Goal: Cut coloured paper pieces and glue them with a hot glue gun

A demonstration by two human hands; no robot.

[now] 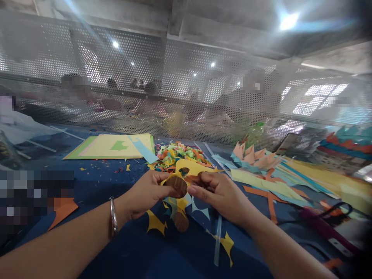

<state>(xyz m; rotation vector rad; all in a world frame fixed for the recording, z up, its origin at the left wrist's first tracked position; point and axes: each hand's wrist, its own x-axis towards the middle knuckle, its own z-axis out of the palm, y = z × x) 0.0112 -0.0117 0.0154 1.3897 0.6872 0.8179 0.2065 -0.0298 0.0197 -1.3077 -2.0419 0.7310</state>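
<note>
**Paper craft held above the blue surface**

The left hand (pixel 145 192) and right hand (pixel 219 192) pinch a brown paper round (pixel 176 186) against a yellow cutout (pixel 190 167), fingers closed on both. Another brown round (pixel 181 221) lies unattached below, among yellow scraps (pixel 155 224); a pile of colourful trimmings (pixel 177 154) sits behind.

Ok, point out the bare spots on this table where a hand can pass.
Bare blue table shows between the paper sheets and the left hand, and near the edge between both forearms. Crowded: the scrap pile, paper strips beside the right hand.
</note>
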